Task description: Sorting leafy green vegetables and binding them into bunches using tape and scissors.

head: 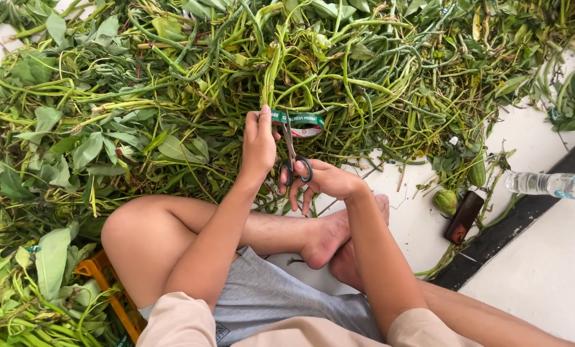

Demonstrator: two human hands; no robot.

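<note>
My left hand pinches one end of a green and white tape band that is stretched sideways in front of a big heap of green stems and leaves. My right hand has its fingers through the black handles of a pair of scissors. The scissor blades point up and meet the tape close to my left thumb. Both hands hover above my crossed legs and bare feet on the white floor.
A clear plastic bottle lies at the right by a black floor strip. A dark flat object and a green pod lie near my feet. An orange crate with greens sits at the lower left.
</note>
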